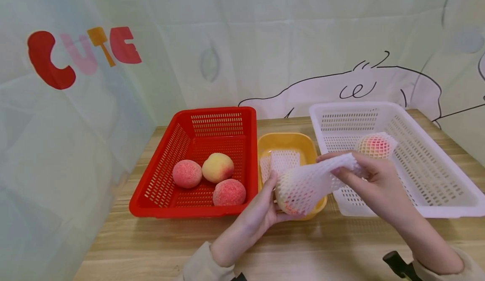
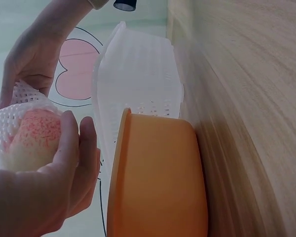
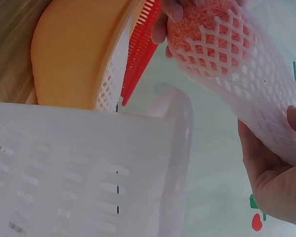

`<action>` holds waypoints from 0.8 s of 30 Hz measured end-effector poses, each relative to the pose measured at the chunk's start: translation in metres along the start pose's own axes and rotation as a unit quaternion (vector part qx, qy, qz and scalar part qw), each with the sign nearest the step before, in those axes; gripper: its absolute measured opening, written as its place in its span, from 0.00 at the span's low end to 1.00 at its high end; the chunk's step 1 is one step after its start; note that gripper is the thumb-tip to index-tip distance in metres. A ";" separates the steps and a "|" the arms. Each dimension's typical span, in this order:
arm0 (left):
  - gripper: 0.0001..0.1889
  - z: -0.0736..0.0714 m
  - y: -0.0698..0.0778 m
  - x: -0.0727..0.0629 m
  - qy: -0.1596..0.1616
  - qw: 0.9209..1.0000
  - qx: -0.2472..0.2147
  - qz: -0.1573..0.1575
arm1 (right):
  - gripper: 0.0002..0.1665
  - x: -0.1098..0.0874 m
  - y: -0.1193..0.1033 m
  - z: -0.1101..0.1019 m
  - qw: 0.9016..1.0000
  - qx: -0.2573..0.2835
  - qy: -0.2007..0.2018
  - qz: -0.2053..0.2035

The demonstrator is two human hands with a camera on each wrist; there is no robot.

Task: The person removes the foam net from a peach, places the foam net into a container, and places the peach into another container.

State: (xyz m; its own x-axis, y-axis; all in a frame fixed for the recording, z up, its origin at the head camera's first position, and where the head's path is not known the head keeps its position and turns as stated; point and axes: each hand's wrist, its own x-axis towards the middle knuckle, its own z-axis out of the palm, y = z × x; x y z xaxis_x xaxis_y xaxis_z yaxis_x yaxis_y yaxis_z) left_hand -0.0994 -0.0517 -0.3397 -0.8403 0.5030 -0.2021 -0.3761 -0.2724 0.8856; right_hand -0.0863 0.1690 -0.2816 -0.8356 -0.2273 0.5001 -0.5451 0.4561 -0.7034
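Note:
Above the yellow basin [image 1: 286, 136], my left hand [image 1: 259, 207] grips a pink and cream peach [image 2: 38, 136] from its left side. A white foam net sleeve [image 1: 316, 182] covers most of the peach, its bare end facing the left palm. With thumb and fingers, my right hand [image 1: 373, 178] pinches the sleeve's loose far end, which stretches up to the right. More foam net sleeves [image 1: 285, 160] lie in the basin. In the white basket [image 1: 435, 176] sits another peach [image 1: 375, 145] in its own net sleeve.
A red basket [image 1: 151, 205] at the left holds a pink peach [image 1: 187, 173], a yellowish peach [image 1: 217, 167] and a second pink peach [image 1: 229, 192]. All three containers stand side by side on a wooden table [image 1: 151, 247], before a printed cloth backdrop [image 1: 235, 54].

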 end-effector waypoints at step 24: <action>0.26 0.000 0.001 -0.005 -0.015 0.997 0.072 -0.003 | 0.14 0.010 0.005 -0.017 0.994 -0.016 0.097 0.042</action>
State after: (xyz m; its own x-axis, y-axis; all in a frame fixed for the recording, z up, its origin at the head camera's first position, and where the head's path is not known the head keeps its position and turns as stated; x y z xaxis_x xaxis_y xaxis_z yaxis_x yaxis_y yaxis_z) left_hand -0.0952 -0.0544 -0.3373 -0.8261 0.5282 -0.1965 -0.3185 -0.1498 0.9360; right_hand -0.0963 0.1837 -0.2714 -0.8480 -0.0182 0.5297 -0.4684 0.4935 -0.7328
